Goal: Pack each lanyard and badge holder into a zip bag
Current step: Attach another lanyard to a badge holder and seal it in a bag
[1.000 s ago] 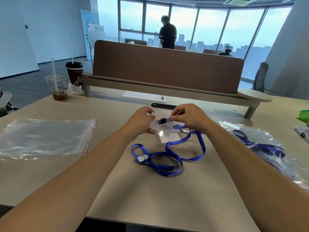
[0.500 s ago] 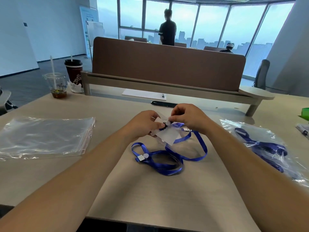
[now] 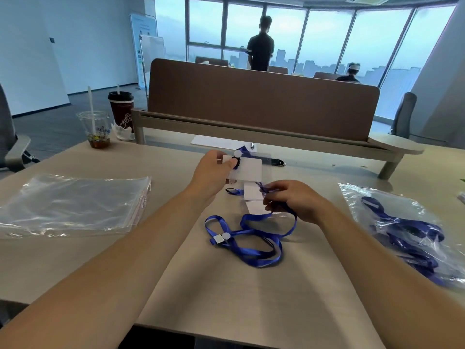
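Note:
My left hand [image 3: 214, 172] pinches the clip end of a clear badge holder [image 3: 247, 168] with a white card inside, lifted above the table. My right hand [image 3: 293, 200] is closed on the blue lanyard [image 3: 251, 238], whose strap lies looped on the table below both hands. More white badge cards [image 3: 253, 193] lie on the table between my hands. A stack of empty zip bags [image 3: 73, 202] lies at the left. Filled zip bags [image 3: 402, 230] holding blue lanyards lie at the right.
Two drink cups [image 3: 97, 129] stand at the far left of the table [image 3: 251, 298]. A brown divider panel [image 3: 261, 96] runs across the back, with a black pen [image 3: 276, 161] and paper before it. A person stands by the windows.
My left hand has lifted the badge holder up and away. My right hand has come down and nearer along the lanyard strap. The camera view has tilted slightly.

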Available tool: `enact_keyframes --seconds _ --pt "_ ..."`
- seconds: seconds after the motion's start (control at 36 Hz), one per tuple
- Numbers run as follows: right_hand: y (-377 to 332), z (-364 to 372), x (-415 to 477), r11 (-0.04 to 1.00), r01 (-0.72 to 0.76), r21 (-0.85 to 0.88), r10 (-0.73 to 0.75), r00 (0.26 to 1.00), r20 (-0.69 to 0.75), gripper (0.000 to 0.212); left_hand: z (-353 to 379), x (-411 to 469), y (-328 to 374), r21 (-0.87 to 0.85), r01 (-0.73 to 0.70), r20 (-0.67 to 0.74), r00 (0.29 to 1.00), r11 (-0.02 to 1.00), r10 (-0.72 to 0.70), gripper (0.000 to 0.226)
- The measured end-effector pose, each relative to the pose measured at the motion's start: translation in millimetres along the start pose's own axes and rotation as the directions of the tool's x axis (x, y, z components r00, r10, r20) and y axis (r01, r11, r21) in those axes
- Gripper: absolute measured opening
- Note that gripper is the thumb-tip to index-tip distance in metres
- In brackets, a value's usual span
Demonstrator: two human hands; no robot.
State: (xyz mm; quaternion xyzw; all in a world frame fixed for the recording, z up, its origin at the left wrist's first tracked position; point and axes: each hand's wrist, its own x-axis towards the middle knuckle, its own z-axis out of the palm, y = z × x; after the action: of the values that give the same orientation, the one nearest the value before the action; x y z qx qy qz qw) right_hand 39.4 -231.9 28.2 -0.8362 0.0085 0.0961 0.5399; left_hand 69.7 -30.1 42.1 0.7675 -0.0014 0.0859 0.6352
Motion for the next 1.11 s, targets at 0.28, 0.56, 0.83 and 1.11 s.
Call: enact_keyframes --seconds 0.28,0.56,0.83,1.11 --pt "-23 28 -12 0.924 0.146 -0.353 -0.11 0.987 0.119 0.027 0 -4 -6 0.015 -0.076 -0.173 0.982 0.997 0.078 0.012" --pt "-37 19 -19 0.926 0.236 -0.296 -0.218 0.972 0.092 0.023 -10 -6 -11 0.206 -0.148 -0.132 0.975 0.967 0.177 0.02" --pt "-44 -3 -19 0.953 0.276 -0.121 -0.294 0.941 -0.166 0.02 -15 -10 -7 0.301 -0.148 0.199 0.976 0.942 0.089 0.013" --pt "-44 -8 -14 0.96 0.243 -0.138 -0.272 0.929 -0.253 0.013 -6 -28 9 0.137 -0.016 0.484 0.874 0.99 -0.052 0.021"
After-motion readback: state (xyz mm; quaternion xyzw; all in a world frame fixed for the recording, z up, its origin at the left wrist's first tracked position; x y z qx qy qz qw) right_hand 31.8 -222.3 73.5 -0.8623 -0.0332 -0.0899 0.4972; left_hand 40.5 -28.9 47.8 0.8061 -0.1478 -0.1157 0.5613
